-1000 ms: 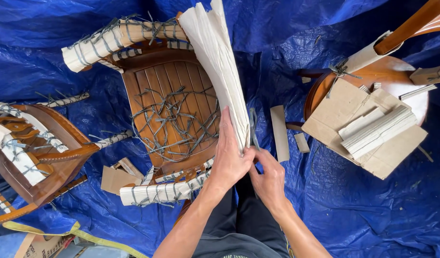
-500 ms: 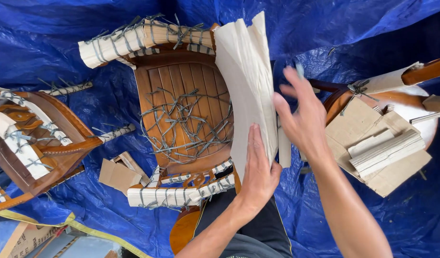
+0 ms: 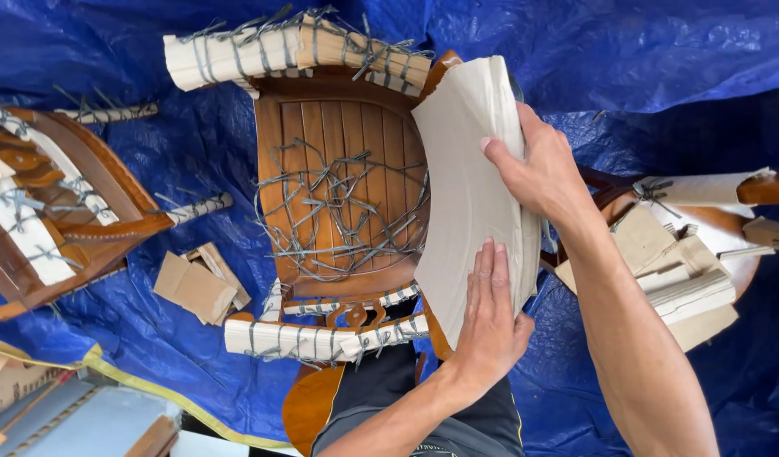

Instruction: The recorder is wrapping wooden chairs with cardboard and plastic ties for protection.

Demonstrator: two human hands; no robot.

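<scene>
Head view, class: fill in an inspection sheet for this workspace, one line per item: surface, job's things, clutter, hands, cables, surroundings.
Surface: crumpled blue plastic tarpaulin covering the floor.
Job's things: curved pale cardboard sheet laid along the side of a brown wooden slatted chair; chair rails wrapped in pale card tied with grey strips.
Clutter: loose grey ties piled on the seat; brown cardboard scraps on the tarpaulin.
Hands: left hand flat on the sheet's near end; right hand gripping its far edge.
Cables: nothing seen.
Surroundings: second wrapped wooden chair at left; stacked card pieces at right.
</scene>
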